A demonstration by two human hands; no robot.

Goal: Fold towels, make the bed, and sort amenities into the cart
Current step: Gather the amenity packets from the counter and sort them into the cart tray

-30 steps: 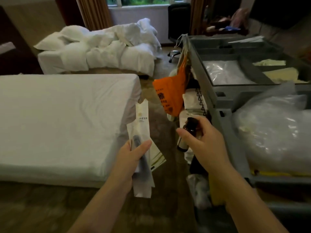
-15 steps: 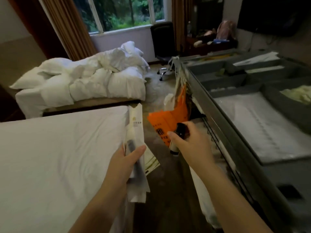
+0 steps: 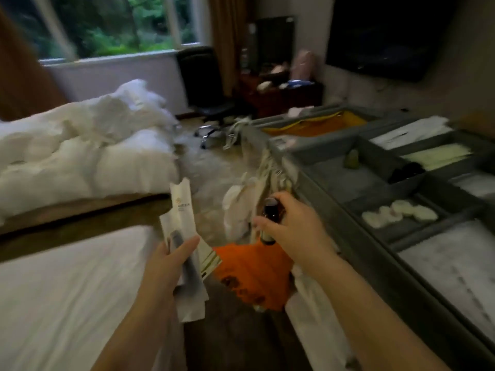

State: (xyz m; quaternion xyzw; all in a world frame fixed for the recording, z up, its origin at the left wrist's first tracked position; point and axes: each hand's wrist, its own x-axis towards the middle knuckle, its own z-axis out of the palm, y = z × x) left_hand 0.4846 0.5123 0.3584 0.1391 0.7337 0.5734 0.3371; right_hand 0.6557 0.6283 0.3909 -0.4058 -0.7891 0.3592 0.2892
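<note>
The left hand [image 3: 166,266] grips a bunch of white paper packets [image 3: 183,210] between the near bed [image 3: 67,295] and the cart [image 3: 356,250], thumb across the front and fingers behind. The packets stand nearly upright, long axis vertical, with the top leaning a little away from the hand. The tallest one carries a small printed mark near its upper end. A dark, narrow shape shows through the front packet, but what it is cannot be told. A striped edge of another packet sticks out to the right below the thumb.

The right hand [image 3: 297,231] is curled round a small dark bottle [image 3: 269,212], just beside the cart's near wall. The bottle is upright, with its rounded cap on top and its pale base poking out under the fingers. Its label is hidden by the hand.

An orange bag [image 3: 251,277] hangs on the cart's side below the bottle, its print blurred. Pale bags [image 3: 241,207] hang behind the bottle.

The cart's top tray is split into compartments. One holds round white pads [image 3: 399,212], one a yellow cloth [image 3: 316,124], and others flat pale packs too smeared to name. The right edge cuts the tray off.

The far bed bears a crumpled white duvet [image 3: 80,156]. A black chair [image 3: 203,81] stands under the window.
</note>
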